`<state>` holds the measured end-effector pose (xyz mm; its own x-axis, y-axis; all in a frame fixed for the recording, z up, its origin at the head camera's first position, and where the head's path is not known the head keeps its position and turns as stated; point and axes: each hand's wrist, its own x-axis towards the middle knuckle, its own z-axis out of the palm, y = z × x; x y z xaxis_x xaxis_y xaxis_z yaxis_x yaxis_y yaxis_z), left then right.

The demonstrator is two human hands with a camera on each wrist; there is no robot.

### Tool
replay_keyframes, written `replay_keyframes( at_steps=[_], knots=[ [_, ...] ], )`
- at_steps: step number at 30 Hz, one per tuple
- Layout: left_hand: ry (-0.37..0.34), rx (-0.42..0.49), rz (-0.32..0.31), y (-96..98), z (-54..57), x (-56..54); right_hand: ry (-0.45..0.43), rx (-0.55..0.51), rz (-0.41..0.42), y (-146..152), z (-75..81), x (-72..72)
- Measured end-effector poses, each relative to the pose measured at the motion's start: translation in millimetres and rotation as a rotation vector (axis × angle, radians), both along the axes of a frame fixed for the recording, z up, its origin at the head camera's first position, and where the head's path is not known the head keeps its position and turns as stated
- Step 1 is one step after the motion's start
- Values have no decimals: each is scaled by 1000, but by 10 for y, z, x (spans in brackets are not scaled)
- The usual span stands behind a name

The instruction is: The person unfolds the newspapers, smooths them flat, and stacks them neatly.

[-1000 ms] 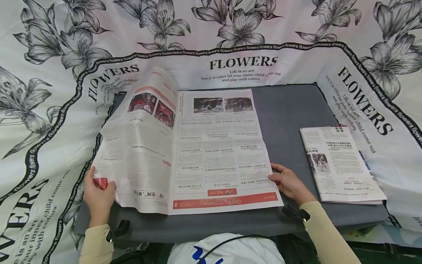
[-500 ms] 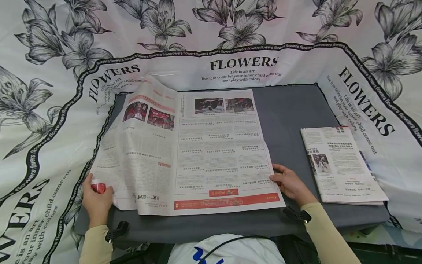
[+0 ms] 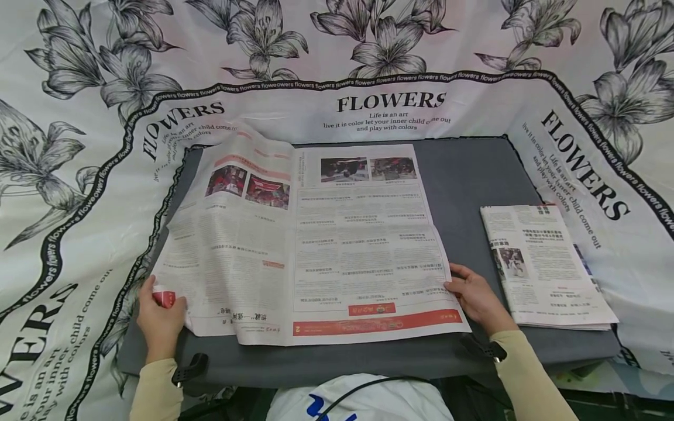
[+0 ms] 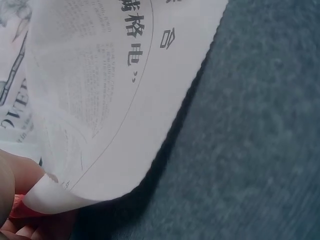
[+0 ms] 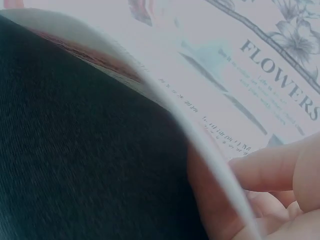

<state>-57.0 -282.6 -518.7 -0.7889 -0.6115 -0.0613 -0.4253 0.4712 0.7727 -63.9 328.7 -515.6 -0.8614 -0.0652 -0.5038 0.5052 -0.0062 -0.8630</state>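
Note:
An open newspaper (image 3: 368, 245) lies spread over the grey table, its left page rippled and its right page flatter. At the lower left corner, my left hand (image 3: 160, 321) pinches the page edge; in the left wrist view the paper's corner (image 4: 50, 195) curls between thumb and fingers, with a red printed patch folded over. My right hand (image 3: 479, 301) grips the right edge low down. The right wrist view shows the sheet (image 5: 200, 140) raised at that edge, the thumb (image 5: 270, 167) on one side and fingers behind it.
A folded newspaper stack (image 3: 547, 263) lies on the right of the grey table (image 3: 463, 175). White cloth (image 3: 389, 117) printed with flowers and lettering surrounds the tabletop at the back and sides. A cable crosses the person's white clothing at the front edge.
The left page has come down flatter from its raised, bulging position. Both hands, still holding the edges, have shifted slightly right with the newspaper.

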Motion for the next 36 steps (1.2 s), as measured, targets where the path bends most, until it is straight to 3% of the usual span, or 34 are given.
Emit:
replay_keyframes(
  at_steps=[15,36],
  knots=[
    [2,32,28,20,-27,4,14,42,-90,257,18,121],
    [-32,38,76,-3,-43,192,-36,48,-140,400,70,25]
  ],
)
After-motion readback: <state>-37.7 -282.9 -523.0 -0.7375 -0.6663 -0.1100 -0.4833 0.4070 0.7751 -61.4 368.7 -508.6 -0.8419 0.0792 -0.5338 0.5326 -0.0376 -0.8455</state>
